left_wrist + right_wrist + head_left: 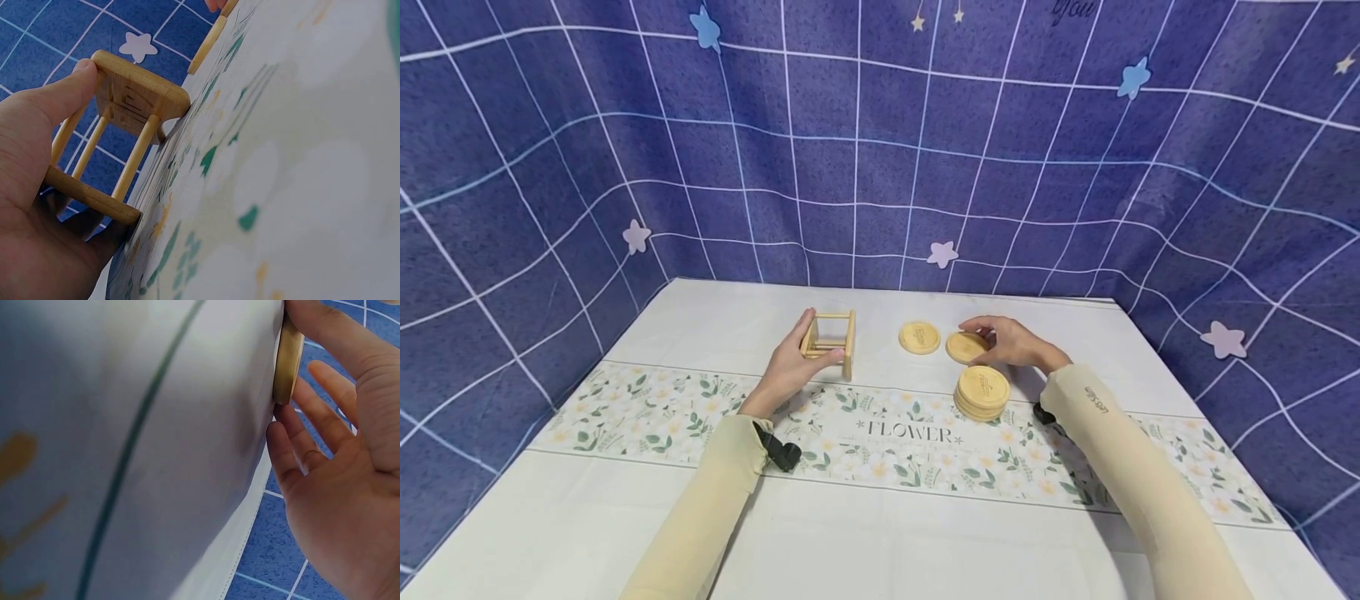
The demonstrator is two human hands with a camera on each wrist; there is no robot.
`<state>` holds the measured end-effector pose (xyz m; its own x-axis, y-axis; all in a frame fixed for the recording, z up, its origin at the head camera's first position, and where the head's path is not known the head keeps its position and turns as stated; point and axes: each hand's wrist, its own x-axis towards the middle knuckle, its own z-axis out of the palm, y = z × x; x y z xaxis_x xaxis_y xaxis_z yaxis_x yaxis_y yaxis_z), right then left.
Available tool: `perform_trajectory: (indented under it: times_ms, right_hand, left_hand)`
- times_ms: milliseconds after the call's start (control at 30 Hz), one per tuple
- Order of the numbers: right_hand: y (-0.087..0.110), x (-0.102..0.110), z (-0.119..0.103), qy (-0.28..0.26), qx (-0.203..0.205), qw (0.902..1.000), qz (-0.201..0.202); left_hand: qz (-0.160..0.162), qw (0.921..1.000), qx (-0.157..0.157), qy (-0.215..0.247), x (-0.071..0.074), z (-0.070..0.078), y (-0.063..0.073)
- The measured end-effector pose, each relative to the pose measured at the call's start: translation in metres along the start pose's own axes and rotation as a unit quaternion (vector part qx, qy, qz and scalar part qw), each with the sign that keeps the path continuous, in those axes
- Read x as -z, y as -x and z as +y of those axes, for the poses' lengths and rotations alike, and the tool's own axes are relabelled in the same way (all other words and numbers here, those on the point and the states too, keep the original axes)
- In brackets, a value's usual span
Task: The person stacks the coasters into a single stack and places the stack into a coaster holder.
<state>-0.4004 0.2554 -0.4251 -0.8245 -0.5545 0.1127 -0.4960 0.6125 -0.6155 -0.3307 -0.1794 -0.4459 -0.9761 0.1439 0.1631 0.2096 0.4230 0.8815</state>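
Note:
On the left side of the table, my left hand point(786, 371) grips a small wooden coaster holder point(850, 348) with end panels and thin rods. The left wrist view has my thumb on one panel of the holder point(134, 87) and the other fingers behind its opposite panel. My right hand point(1013, 342) holds a round wooden coaster point(964, 348) by its edges, thumb on the near side and fingers beyond. In the right wrist view this coaster point(288, 359) appears edge-on against the cloth. Just in front of that hand stands a stack of coasters point(983, 392).
Another loose coaster point(919, 337) lies flat between the holder and the right hand. A white tablecloth point(880, 533) with a floral band point(662, 412) covers the table. Blue curtain fabric point(880, 167) with a grid and stars surrounds its back and sides.

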Motion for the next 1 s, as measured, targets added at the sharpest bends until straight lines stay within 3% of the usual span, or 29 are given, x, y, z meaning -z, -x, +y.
perform_trajectory:
  times_ms: [367,1000]
  right_hand:
    - [0.0045,0.0032,0.0012,-0.022,-0.006,0.9994,0.024]
    - [0.0012,0.0031,0.003,0.052,0.032,0.9981,-0.006]
  left_hand:
    - [-0.003,1.0,-0.002,0.002,-0.0006,0.0007,-0.001]
    - [0.0,0.9999,-0.007,0.012,0.0002,-0.0044,-0.0009]
